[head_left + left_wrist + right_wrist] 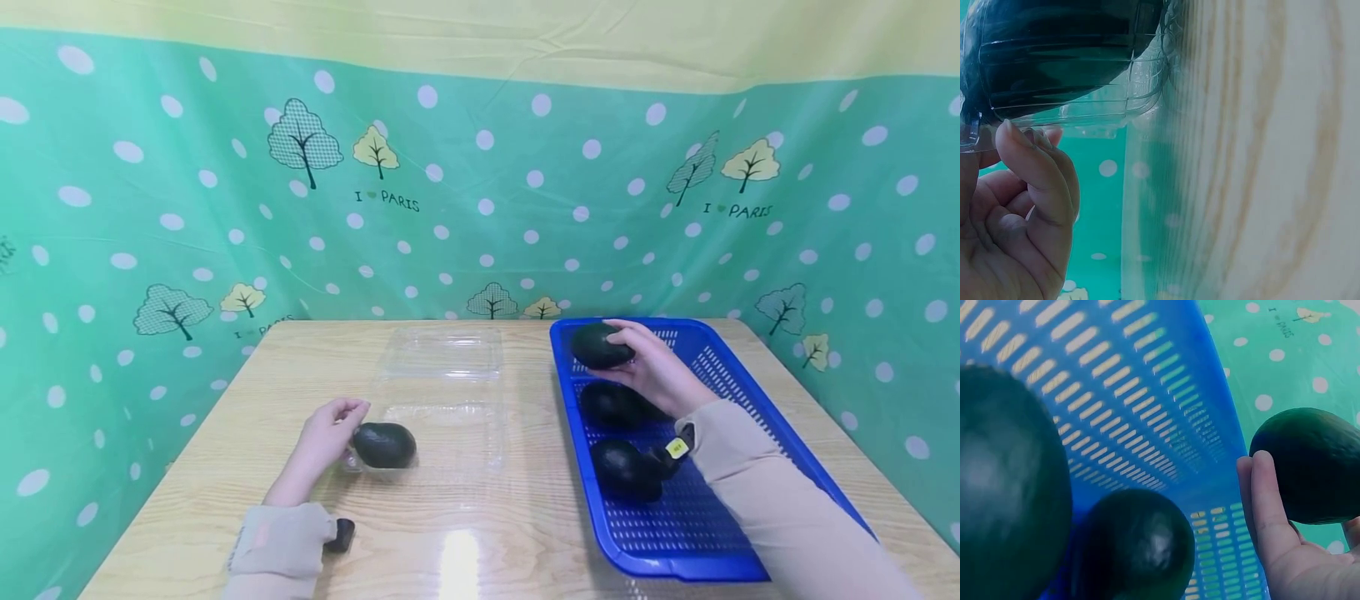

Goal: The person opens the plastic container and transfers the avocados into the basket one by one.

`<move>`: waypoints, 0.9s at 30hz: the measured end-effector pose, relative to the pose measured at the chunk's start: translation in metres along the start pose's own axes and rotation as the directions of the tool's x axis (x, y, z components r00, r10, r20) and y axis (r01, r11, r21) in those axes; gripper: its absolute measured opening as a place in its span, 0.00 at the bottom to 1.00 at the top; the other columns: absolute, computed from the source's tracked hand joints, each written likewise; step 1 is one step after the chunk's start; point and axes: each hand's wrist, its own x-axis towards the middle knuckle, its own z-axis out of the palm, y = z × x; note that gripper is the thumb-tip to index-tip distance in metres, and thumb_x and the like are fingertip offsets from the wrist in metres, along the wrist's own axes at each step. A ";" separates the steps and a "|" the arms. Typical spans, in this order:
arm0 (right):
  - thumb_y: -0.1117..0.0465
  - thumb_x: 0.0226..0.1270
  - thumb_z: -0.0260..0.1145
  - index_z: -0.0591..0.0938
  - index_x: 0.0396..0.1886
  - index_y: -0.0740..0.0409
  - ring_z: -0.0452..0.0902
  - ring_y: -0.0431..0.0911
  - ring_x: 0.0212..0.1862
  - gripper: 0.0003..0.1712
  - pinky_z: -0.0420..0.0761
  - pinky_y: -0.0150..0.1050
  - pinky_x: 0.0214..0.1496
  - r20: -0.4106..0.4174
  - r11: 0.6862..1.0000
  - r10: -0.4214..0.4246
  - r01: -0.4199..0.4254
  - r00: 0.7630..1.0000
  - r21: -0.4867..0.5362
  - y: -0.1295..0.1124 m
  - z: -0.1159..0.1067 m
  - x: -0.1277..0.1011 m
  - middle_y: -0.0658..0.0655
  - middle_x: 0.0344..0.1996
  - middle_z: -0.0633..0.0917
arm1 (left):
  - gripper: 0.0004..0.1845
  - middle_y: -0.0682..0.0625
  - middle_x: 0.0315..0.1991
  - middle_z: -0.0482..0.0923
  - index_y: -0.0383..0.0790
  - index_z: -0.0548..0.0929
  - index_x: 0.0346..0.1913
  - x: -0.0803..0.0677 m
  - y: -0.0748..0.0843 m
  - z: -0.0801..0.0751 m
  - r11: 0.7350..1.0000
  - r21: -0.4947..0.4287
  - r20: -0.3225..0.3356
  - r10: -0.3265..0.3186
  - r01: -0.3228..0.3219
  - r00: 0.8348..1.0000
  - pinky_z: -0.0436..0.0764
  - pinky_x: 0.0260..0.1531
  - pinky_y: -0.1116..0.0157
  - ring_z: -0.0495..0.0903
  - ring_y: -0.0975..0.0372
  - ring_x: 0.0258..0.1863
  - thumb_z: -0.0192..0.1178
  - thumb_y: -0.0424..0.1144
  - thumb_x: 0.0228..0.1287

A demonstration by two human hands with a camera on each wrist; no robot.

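My right hand (pixel 660 371) grips a dark green avocado (pixel 600 346) over the far left corner of the blue basket (pixel 675 568). In the right wrist view, fingers wrap the side of this avocado (pixel 1316 465), which is raised beside the basket wall. Two more avocados, a middle one (pixel 617 405) and a nearer one (pixel 626 471), lie along the basket's left side. My left hand (pixel 326 437) pinches the left edge of a clear plastic clamshell container (pixel 1100 115), whose lid (pixel 442 352) lies folded back. One avocado (pixel 384 443) sits in the container's left part.
The light wooden table (pixel 300 367) carries both containers, with a strip of wood between them. A green dotted cloth (pixel 510 200) hangs behind and at both sides. Black wrist straps show on both sleeves, the left strap (pixel 340 535) close over the table.
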 end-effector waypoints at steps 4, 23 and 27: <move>0.60 0.77 0.50 0.57 0.73 0.58 0.80 0.43 0.52 0.29 0.82 0.43 0.59 -0.009 1.000 -0.005 0.005 1.000 -0.006 -0.001 -0.005 -0.002 0.62 0.69 0.58 | 0.24 0.34 0.49 0.77 0.28 0.74 0.61 0.000 -0.001 0.001 1.000 0.001 -0.007 -0.005 0.005 1.000 0.82 0.24 0.68 0.75 0.61 0.26 0.51 0.47 0.77; 0.61 0.77 0.52 0.63 0.69 0.57 0.80 0.43 0.52 0.24 0.83 0.43 0.59 -0.023 0.997 -0.017 0.015 1.000 -0.071 0.003 -0.025 -0.022 0.60 0.67 0.59 | 0.24 0.36 0.47 0.77 0.28 0.74 0.61 0.000 0.001 0.000 1.000 -0.003 -0.004 -0.008 0.008 1.000 0.81 0.23 0.68 0.75 0.61 0.25 0.51 0.47 0.77; 0.61 0.76 0.53 0.66 0.66 0.55 0.80 0.42 0.52 0.21 0.84 0.44 0.57 -0.040 0.995 -0.016 0.012 0.999 -0.102 0.004 -0.028 -0.026 0.59 0.66 0.60 | 0.26 0.35 0.48 0.78 0.28 0.73 0.62 0.000 0.002 0.000 1.000 -0.009 0.005 -0.005 0.005 1.000 0.81 0.23 0.68 0.75 0.61 0.25 0.51 0.49 0.77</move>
